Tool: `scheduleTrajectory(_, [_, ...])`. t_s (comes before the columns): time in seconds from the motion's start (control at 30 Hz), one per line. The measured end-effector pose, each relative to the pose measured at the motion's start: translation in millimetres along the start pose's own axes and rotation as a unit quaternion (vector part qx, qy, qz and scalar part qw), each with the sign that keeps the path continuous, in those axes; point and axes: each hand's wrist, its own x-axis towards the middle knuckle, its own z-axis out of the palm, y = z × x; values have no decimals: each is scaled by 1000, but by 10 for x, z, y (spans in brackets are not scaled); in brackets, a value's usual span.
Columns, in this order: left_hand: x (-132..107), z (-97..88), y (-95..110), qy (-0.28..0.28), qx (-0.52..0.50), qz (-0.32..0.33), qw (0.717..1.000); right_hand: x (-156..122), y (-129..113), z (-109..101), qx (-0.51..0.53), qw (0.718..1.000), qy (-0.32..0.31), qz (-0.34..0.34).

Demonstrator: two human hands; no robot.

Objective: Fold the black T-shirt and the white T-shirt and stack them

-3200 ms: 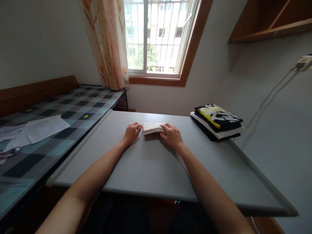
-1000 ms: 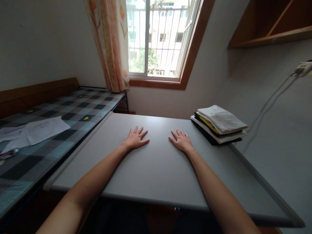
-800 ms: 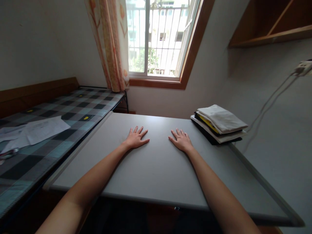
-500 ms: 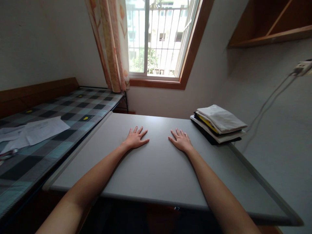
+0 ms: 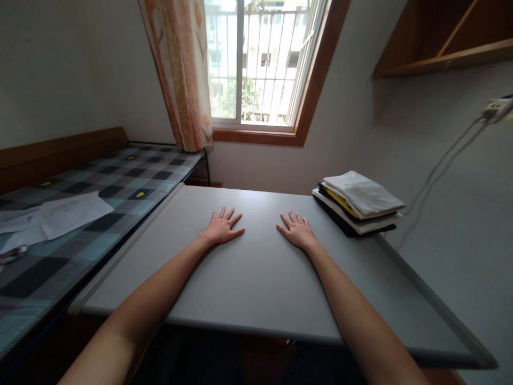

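My left hand [image 5: 222, 226] lies palm down on the grey-white table [image 5: 252, 278], fingers spread, holding nothing. Flat on the same tabletop, my right hand [image 5: 297, 230] also has its fingers apart and nothing in it. A gap of bare surface separates the two thumbs. To the right of my right hand, apart from it, sits a stack of folded cloths [image 5: 358, 200], white on top with yellow, black and pale layers below.
Along the left stands a bed with a checked mattress [image 5: 160, 166], bearing loose papers [image 5: 72, 214]. A curtain [image 5: 182, 80] hangs beside the barred window [image 5: 264, 69]. On the right wall are a wooden shelf [image 5: 449, 61] and a socket [image 5: 497, 109] with cables.
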Motion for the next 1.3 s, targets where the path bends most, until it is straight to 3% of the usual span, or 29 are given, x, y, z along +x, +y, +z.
scheduleTrajectory(1.1, [0,-6,11,-3,4,-2,1000,0,10,8,6,1000,4,-1])
scheduleTrajectory(1.2, [1,-5,8,-1,1,-1,1000,-8,28,41,30,999,40,-12])
scheduleTrajectory(1.3, [3,-6,5,0,-3,1,1000,-25,86,18,81,987,133,-28])
